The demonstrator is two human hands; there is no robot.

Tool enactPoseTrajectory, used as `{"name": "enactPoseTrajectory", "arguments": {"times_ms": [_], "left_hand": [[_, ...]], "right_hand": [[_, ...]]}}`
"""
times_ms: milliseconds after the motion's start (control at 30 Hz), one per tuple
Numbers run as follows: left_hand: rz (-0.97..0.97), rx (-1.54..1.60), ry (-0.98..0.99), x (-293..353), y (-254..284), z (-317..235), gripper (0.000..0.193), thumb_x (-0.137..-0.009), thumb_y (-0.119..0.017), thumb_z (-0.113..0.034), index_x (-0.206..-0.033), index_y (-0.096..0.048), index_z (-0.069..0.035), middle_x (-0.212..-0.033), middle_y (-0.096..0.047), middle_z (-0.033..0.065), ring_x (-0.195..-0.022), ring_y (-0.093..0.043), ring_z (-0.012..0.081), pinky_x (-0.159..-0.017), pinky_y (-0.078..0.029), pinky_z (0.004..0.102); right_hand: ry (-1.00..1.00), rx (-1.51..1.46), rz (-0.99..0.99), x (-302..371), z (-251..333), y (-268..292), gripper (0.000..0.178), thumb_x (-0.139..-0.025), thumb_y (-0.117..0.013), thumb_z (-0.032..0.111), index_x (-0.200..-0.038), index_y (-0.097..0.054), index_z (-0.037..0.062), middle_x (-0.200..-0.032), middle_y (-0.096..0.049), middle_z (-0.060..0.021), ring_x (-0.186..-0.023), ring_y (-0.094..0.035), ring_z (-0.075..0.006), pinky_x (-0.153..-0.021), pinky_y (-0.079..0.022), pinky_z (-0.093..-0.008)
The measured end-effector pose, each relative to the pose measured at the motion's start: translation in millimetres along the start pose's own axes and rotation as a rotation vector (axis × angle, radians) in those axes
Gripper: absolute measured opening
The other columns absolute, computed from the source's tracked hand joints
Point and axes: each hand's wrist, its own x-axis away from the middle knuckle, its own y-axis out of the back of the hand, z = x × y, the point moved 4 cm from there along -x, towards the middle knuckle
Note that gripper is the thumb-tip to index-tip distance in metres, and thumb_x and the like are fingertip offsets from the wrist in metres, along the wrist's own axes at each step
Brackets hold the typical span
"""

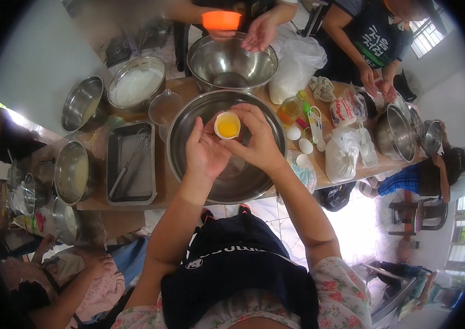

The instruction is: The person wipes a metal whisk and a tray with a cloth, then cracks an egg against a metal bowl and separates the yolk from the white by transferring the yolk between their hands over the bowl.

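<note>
A half eggshell (219,133) with a yellow yolk (228,129) in it is held up over a wide steel bowl (182,169). My right hand (257,140) grips the shell's side between thumb and fingers. Palm up, my left hand (209,151) is cupped beside and partly beneath the shell, its fingertips partly hidden behind it. Part of the bowl's bottom is covered by my hands. To the right of the bowl lie white eggs (305,146) on the wooden table.
A baking pan (130,164) with a whisk (126,164) sits left of the bowl. Beyond it stand a bowl of white cream (136,82) and another steel bowl (232,63). An oil bottle (291,109) and white bags (343,153) are right. A co-worker holds an orange bowl (221,21).
</note>
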Motion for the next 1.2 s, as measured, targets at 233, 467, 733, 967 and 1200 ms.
{"name": "enactPoseTrajectory", "arguments": {"times_ms": [233, 467, 733, 967, 1200], "left_hand": [[-0.153, 0.021, -0.023, -2.4, 7.3, -6.3, 0.044, -0.090, -0.036, -0.038, -0.106, -0.054, -0.001, -0.107, -0.056, 0.0134, -0.102, -0.050, 0.0269, -0.090, -0.038, 0.0423], [-0.233, -0.019, 0.020, -5.2, 15.4, -2.3, 0.040, -0.091, -0.037, -0.034, -0.104, -0.053, 0.000, -0.105, -0.056, 0.0139, -0.099, -0.052, 0.0274, -0.088, -0.040, 0.0400], [-0.161, 0.002, 0.018, -9.0, 13.4, -0.2, 0.039, -0.092, -0.035, -0.031, -0.107, -0.052, 0.001, -0.107, -0.055, 0.0138, -0.101, -0.052, 0.0269, -0.090, -0.040, 0.0406], [-0.218, -0.007, 0.023, -8.2, 3.6, 2.0, 0.037, -0.092, -0.036, -0.028, -0.107, -0.051, 0.001, -0.108, -0.055, 0.0129, -0.101, -0.052, 0.0258, -0.090, -0.040, 0.0404], [-0.256, -0.069, 0.001, -10.5, 7.4, 1.8, 0.034, -0.091, -0.036, -0.025, -0.108, -0.049, 0.001, -0.106, -0.056, 0.0115, -0.100, -0.053, 0.0256, -0.089, -0.041, 0.0383]], "right_hand": [[0.022, 0.036, 0.041, 2.0, 1.8, 0.5, 0.047, -0.060, -0.072, 0.018, -0.102, -0.056, 0.0020, -0.108, -0.049, -0.0167, -0.101, -0.049, -0.0316, -0.085, -0.040, -0.0360], [0.039, 0.092, 0.101, 3.8, -0.9, -0.4, 0.047, -0.060, -0.073, 0.017, -0.101, -0.056, 0.0022, -0.110, -0.048, -0.0157, -0.101, -0.048, -0.0310, -0.085, -0.041, -0.0362], [0.042, 0.104, 0.117, 1.4, 1.7, 2.6, 0.046, -0.060, -0.071, 0.014, -0.102, -0.056, 0.0022, -0.110, -0.047, -0.0156, -0.099, -0.049, -0.0307, -0.082, -0.043, -0.0353], [0.080, 0.155, 0.124, -3.0, 3.0, 6.7, 0.048, -0.058, -0.070, 0.011, -0.102, -0.055, 0.0021, -0.108, -0.048, -0.0161, -0.097, -0.050, -0.0318, -0.080, -0.044, -0.0347], [0.061, 0.151, 0.147, -8.8, 9.0, 7.2, 0.044, -0.059, -0.070, 0.010, -0.100, -0.057, 0.0018, -0.107, -0.048, -0.0160, -0.093, -0.053, -0.0303, -0.078, -0.046, -0.0333]]}}
